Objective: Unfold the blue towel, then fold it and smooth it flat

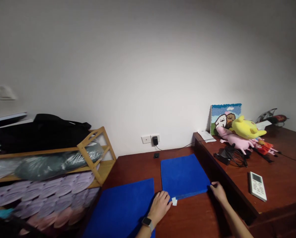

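Two blue cloths lie on the reddish-brown desk. The folded blue cloth (184, 175) is at the centre right, and a larger blue cloth (124, 206) is at the lower left. My right hand (218, 191) pinches the near right corner of the folded cloth. By its near left corner rests my left hand (160, 206), wearing a watch, palm down with fingers a little bent and close to a small white tag (174, 201). The wrist of that hand lies over the right edge of the larger cloth. Nothing shows in my left hand.
A wooden rack (104, 165) with slippers and bagged items stands left. On the raised desk section at right are plush toys (244, 129), a black cable (234, 155), a white remote (257, 186) and a picture (224, 115). A black plug (155, 141) sits in the wall socket.
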Demonstrator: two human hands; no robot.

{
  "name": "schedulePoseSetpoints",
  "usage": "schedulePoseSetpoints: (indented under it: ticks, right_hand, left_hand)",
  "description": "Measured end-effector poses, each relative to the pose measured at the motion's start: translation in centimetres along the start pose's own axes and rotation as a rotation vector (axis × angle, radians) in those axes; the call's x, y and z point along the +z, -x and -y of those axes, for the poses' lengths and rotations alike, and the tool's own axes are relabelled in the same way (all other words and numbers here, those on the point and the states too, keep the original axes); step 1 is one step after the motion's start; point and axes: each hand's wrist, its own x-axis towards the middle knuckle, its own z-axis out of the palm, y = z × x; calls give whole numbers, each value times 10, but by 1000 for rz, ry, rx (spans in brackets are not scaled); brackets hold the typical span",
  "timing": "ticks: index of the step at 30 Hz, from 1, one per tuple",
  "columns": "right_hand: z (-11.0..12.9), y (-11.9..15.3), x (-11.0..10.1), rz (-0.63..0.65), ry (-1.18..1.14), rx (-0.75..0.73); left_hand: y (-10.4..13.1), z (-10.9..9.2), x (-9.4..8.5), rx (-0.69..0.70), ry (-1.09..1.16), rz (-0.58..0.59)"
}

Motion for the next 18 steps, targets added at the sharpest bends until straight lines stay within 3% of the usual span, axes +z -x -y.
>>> schedulePoseSetpoints:
  ticks: [5, 8, 11, 14, 18]
  right_hand:
    - [11, 27, -4, 1, 95, -68]
    - [33, 71, 11, 33, 194, -244]
    - [75, 139, 50, 201, 239, -483]
    - [130, 208, 105, 436, 199, -596]
    - [183, 265, 172, 593, 329, -628]
  left_hand:
    - [13, -9, -27, -87, 70, -5]
    - [48, 14, -58, -202, 140, -15]
    - [111, 58, -84, -384, 81, -28]
    - [183, 99, -96, -561, -70, 39]
    - [246, 115, -99, -605, -133, 193]
